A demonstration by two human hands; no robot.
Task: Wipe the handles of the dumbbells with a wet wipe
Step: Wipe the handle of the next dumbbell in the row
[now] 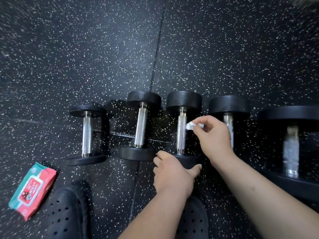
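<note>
- the right hand (pixel 213 135) pinches a small balled-up wet wipe (pixel 189 125) between thumb and fingertips; the wipe's edge sits against the upper right side of the handle (pixel 181 133) of the third dumbbell (pixel 183 100) from the left, touching as far as i can tell
- the left hand (pixel 172 173) is curled over that dumbbell's near head (pixel 187 161), holding it down on the speckled floor (pixel 103 49)
- risk: the wipe is wadded so tight that little of it meets the knurled metal; i'd expect it to skim one side and miss the back and underside unless it is opened out or the bar is turned
- risk: the heads are round; if the left hand eases off, the bar could roll into the second dumbbell (pixel 140 126) just beside it; the left hand's fingers lie near the gap between the two heads and could get nipped
- risk: dark flecks show at the near end of this handle, and the fourth dumbbell (pixel 228 104) and fifth dumbbell (pixel 291 149) have patchy, crusted handles; one small wad may only smear that about; the pack of wipes (pixel 32 190) lies well apart on the left
- count: five dumbbells in one row, the first dumbbell (pixel 87 135) being the slimmest; one wipe in use; one pack; two black clogs (pixel 67 213) at the near edge; two hands, both busy
</note>
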